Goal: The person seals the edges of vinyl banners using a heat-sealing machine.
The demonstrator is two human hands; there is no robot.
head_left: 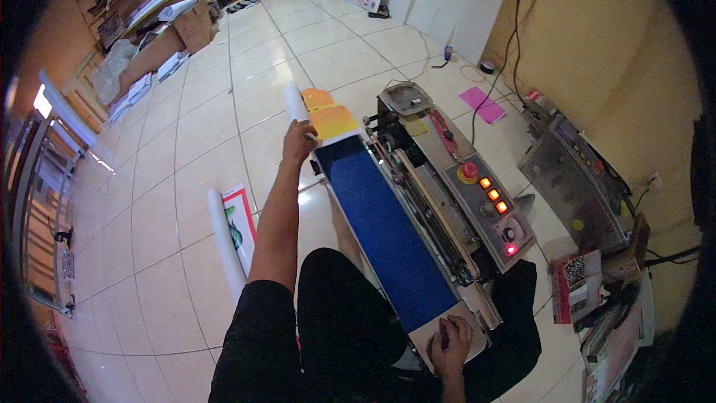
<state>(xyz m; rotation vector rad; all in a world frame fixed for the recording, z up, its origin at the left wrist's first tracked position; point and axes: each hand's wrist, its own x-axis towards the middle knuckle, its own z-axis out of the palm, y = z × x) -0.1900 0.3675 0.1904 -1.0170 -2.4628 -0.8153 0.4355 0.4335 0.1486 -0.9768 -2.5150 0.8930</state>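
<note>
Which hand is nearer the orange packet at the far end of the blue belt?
Left. The left hand is just beside the orange packet at the far end of the blue belt; the right hand rests at the belt's near end, well away.

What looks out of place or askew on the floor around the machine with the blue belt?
A pink sheet lies loose on the tiles near the wall cables. Left of the blue belt, a poster lies half unrolled on the floor. Nothing looks spilled or broken.
</note>
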